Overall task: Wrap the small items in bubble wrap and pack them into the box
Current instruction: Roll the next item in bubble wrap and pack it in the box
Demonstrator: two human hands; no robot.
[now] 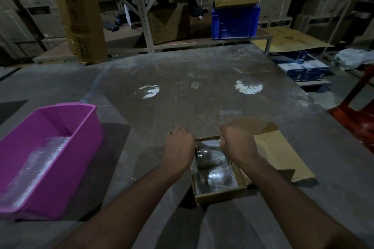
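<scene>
A small brown cardboard box (220,194) sits open on the grey table near me. Inside it lie items wrapped in clear bubble wrap (214,172). My left hand (179,147) is closed on the box's far left edge. My right hand (237,143) is closed over the box's far right side, where a blurred brown flap (251,127) rises behind it. A long lid flap (281,159) lies flat to the right of the box. What exactly the right fingers pinch is hidden.
A purple plastic tub (66,127) holding a sheet of bubble wrap (40,159) stands at the left on the table (202,97). A red plastic chair (358,115) is at the right edge. Shelving, stacked cartons and a blue crate (235,22) stand behind.
</scene>
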